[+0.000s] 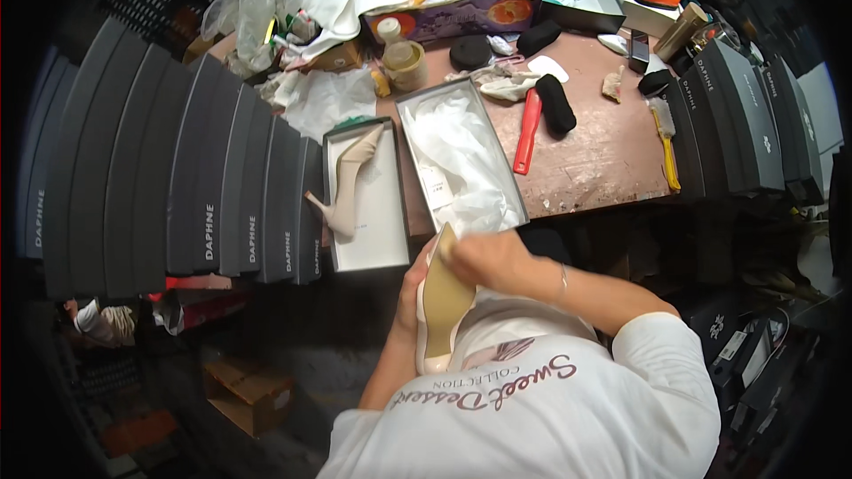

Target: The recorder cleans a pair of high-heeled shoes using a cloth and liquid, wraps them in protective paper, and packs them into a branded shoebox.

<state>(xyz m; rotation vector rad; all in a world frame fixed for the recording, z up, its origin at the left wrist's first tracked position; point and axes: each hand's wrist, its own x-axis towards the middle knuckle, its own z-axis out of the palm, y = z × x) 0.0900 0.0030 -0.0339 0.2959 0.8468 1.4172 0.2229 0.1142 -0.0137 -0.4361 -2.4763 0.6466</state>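
A pale high-heeled shoe (446, 302) is held against my chest with its tan sole turned up. My left hand (411, 288) is closed around its side, partly hidden behind it. Curled and slightly blurred, my right hand (486, 257) presses at the narrow upper end of the sole; whatever its fingers hold is hidden. Beyond my hands, a matching beige heeled shoe (347, 186) lies on its side in a shallow grey box part (382, 253) with a white inside. Beside that, a grey shoe box (521, 200) holds crumpled white tissue paper (470, 160).
Rows of dark shoe boxes (191, 168) line the left, with more boxes (737, 115) at the right. On the table (603, 168) lie a red-handled tool (528, 131), a black pad (556, 106), a yellow-handled brush (666, 146) and a bottle (404, 58). A cardboard box (248, 390) sits below left.
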